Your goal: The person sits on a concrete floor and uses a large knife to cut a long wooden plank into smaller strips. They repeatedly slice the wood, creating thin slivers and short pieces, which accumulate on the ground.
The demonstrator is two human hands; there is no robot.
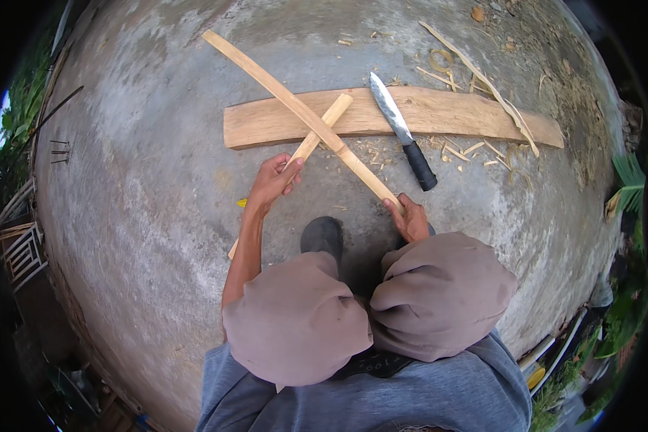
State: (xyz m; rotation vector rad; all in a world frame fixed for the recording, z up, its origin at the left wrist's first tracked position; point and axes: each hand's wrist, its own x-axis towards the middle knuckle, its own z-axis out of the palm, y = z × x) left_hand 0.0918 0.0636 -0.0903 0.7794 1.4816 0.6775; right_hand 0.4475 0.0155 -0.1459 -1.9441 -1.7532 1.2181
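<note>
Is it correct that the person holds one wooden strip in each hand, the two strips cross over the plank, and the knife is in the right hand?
Not quite. In the head view the knife lies on the plank, touched by neither hand. The left hand and right hand each hold a wooden strip, the short strip and long strip crossing over the plank.
</note>
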